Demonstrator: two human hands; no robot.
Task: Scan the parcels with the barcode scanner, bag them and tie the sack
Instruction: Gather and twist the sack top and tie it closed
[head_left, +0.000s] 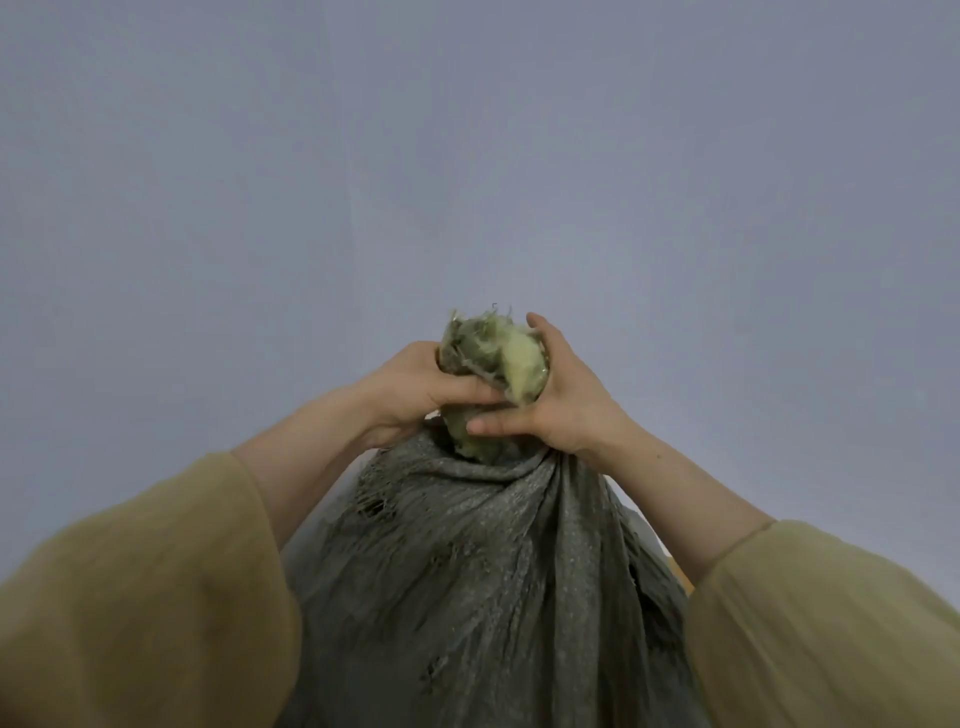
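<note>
Sack (467, 561) is judged packed; its twisted neck (493, 364) at 12 o'clock is gripped by left hand (415, 389) and right hand (566, 395). Only tying is judged left.

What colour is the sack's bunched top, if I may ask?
Pale yellow-green bunched sack top; head view.

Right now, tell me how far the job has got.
Bagging looks done: the sack bulges, its mouth gathered. In hand: the left hand and right hand grip the bunched neck. Left: no finished knot shows, so tying remains.
</note>
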